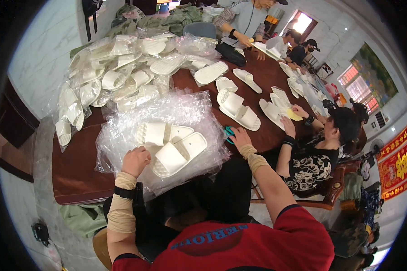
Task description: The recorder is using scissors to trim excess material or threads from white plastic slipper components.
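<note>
Two white slide slippers [175, 147] lie side by side on a heap of clear plastic bags [167, 113] at the near edge of the dark wooden table [77, 171]. My left hand [135, 161] is curled into a fist at the heel of the nearer slipper, touching the plastic; whether it pinches a bag I cannot tell. My right hand [240, 137] reaches to the right of the heap and rests on the table over a teal scissors handle [229, 132], fingers spread. Both wrists wear tan wraps.
A big pile of bagged white slippers [117, 77] fills the table's left and far side. Loose slippers [238, 109] lie in the middle. A seated person in a black patterned top [316, 153] works to my right; others stand at the far end.
</note>
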Motion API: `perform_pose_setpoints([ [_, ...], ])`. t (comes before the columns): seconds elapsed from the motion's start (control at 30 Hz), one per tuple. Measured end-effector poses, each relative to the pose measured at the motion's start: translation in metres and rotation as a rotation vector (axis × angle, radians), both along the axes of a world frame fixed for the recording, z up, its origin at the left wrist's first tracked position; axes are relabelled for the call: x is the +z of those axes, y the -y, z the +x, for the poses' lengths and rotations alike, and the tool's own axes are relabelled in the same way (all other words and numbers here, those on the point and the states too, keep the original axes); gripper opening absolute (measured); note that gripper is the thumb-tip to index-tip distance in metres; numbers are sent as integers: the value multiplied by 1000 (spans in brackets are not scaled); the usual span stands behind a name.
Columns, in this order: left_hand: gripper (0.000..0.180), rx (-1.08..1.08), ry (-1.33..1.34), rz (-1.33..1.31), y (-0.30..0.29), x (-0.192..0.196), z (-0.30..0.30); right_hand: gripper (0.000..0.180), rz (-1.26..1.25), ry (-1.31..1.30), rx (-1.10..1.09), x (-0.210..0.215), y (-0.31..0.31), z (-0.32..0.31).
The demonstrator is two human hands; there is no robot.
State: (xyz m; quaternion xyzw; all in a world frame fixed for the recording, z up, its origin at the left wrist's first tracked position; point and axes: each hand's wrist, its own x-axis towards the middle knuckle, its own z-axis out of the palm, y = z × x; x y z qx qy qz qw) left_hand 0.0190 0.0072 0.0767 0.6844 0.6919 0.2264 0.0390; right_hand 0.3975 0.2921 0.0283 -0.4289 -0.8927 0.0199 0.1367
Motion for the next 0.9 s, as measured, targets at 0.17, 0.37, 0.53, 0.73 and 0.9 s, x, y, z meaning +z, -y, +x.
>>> perform_pose_setpoints([
  [0.17,8,78,-71,11,0,-5,0,46,-53,159,3,3,1,-6],
  [0.37,7,219,139,196,-1,24,-10,63,-576,-777,-79,2,-18,17],
  [0.53,9,289,193,275,8,34,-9,61,-635,-630,199,83,38,-51],
  [0.73,10,255,224,357,-2,45,-8,58,7,154,669,141,135,-142],
  [0.9,8,298,183,315,2,42,-8,56,93,301,645,113,155,-172],
])
